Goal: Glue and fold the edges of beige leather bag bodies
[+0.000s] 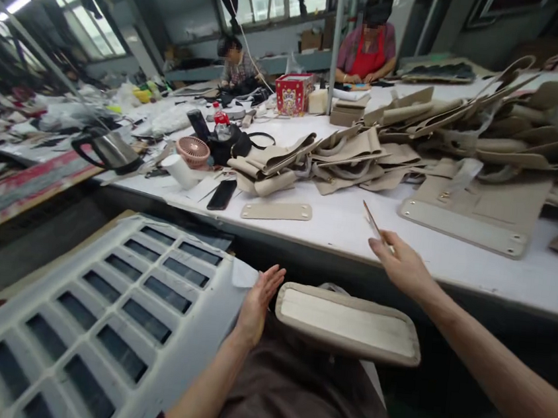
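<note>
A beige bag body [349,324] rests on my lap with its pale, flat base panel facing up. Beside its left end is my left hand [259,303], fingers stretched out and holding nothing. Above the table's front edge, my right hand [394,256] pinches a thin brush-like tool [371,220], its dark tip pointing up and left. On the white table [336,232] lies a beige strip [277,211] with metal studs at its ends. Further right, a larger beige piece with a pale base strip [462,227] lies flat.
Beige bag pieces [506,136] are heaped at the right. A phone [221,195], white roll [179,170], pink fan [192,151] and kettle [110,150] stand or lie left of centre. A white slotted plastic crate [139,281] is at my left. Two people sit across the table.
</note>
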`<state>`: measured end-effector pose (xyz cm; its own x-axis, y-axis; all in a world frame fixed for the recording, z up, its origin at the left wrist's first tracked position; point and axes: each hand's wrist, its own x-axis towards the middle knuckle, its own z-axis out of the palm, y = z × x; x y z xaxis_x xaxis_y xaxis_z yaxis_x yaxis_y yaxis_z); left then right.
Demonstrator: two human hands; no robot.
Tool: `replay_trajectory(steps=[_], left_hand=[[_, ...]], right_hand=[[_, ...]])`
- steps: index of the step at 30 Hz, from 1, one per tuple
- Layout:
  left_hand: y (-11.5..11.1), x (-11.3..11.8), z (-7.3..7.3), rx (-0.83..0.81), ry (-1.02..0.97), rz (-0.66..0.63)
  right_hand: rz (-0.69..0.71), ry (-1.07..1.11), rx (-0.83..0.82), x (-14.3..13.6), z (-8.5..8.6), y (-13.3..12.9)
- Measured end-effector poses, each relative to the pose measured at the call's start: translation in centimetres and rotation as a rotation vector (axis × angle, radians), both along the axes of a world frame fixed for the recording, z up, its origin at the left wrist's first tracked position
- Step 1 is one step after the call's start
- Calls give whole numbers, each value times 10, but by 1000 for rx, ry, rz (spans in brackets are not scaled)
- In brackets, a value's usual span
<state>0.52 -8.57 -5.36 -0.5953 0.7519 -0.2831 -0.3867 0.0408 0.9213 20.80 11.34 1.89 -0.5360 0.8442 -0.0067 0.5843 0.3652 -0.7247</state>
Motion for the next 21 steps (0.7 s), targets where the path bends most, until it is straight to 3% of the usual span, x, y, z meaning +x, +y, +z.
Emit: replay_trajectory(steps=[3, 5, 7, 11, 15, 18, 21], left_hand=[[-24, 15, -8, 85, -115, -26], [-31, 24, -12, 83, -92, -71], [-33, 31, -11, 40, -18, -96], [-27, 38, -3, -72, 140, -55], [-17, 33, -6, -147, 404, -80], [-14, 24, -12, -173, 765, -186], [-10, 17, -18, -107, 1157, -277]], right_hand=[[-39, -100, 183, -3, -18, 72], [-41, -125, 209, -6, -30, 92], [-29, -134, 240, -6, -38, 94], [-23, -83, 272, 15, -43, 73], [-6, 18, 228, 58, -46, 31], [32, 39, 208, 83, -51, -15], [109, -40, 253, 87, -50, -55]])
